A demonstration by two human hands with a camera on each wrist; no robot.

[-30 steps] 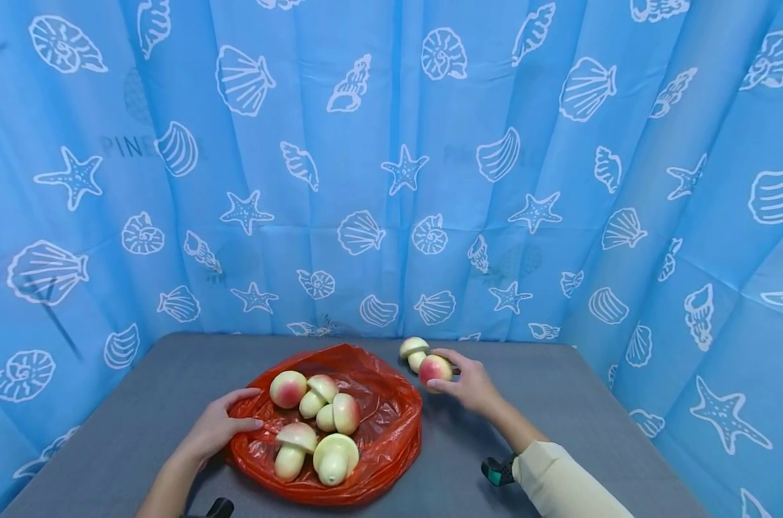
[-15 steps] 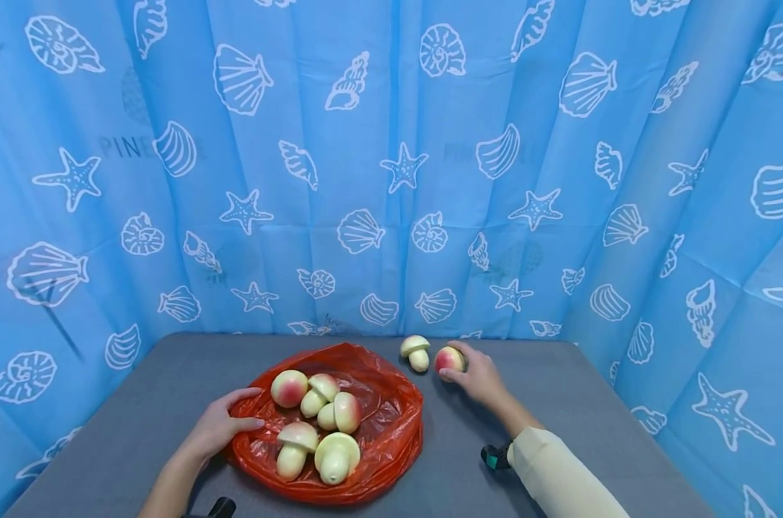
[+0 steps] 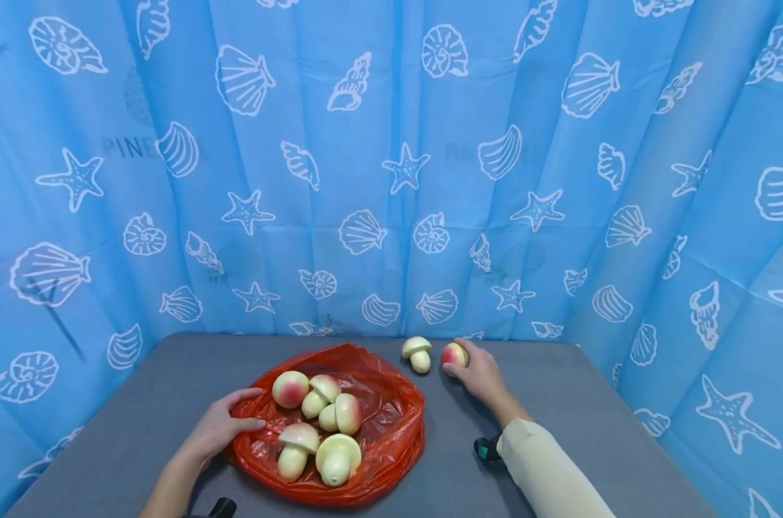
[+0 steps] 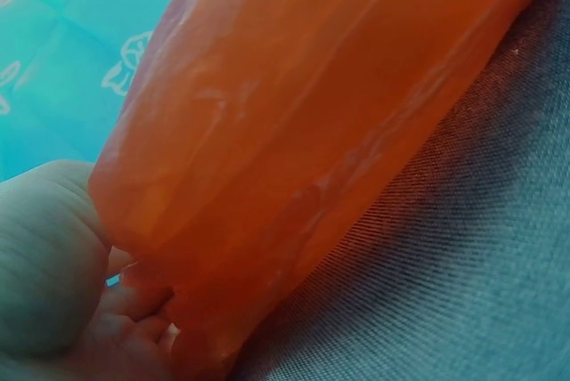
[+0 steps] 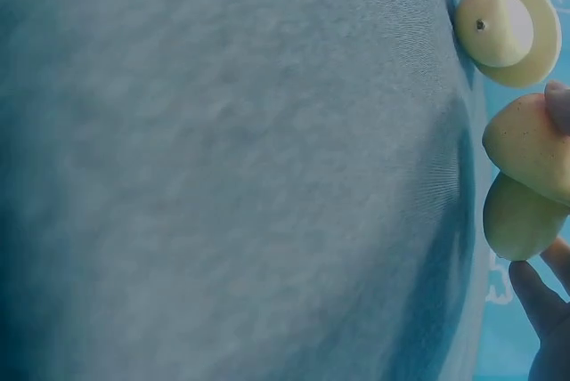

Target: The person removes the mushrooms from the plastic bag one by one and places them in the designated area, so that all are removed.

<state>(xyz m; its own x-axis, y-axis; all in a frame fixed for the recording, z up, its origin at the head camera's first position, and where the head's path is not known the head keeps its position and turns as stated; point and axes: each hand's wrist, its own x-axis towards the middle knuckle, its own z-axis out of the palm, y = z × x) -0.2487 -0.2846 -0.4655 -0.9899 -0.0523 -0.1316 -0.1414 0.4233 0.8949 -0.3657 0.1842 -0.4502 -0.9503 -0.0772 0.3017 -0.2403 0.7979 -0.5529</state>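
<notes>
My right hand (image 3: 484, 373) grips a toy mushroom (image 3: 454, 357) with a pink-and-cream cap at the table's far side. In the right wrist view the held mushroom (image 5: 527, 149) shows its cap and stumpy stem, fingertips on either side. Just left of it is another pale mushroom (image 3: 418, 354), cap up, seen stem-end first as the loose mushroom (image 5: 508, 29) in the right wrist view. My left hand (image 3: 218, 426) holds the left rim of a red plastic bag (image 3: 391, 460), which lies spread open. Several cream-and-pink mushrooms (image 3: 337, 459) lie in the bag. The bag's side (image 4: 294, 114) fills much of the left wrist view.
A grey cloth-covered table (image 3: 469, 467) carries everything. Behind it and along its sides hangs a blue curtain (image 3: 365, 180) with white shell prints. A black strap end (image 3: 487, 449) hangs under the right wrist.
My right hand has moved right and slightly back with the mushroom, leaving a gap between it and the loose one. My left hand and the bag have stayed in place.
</notes>
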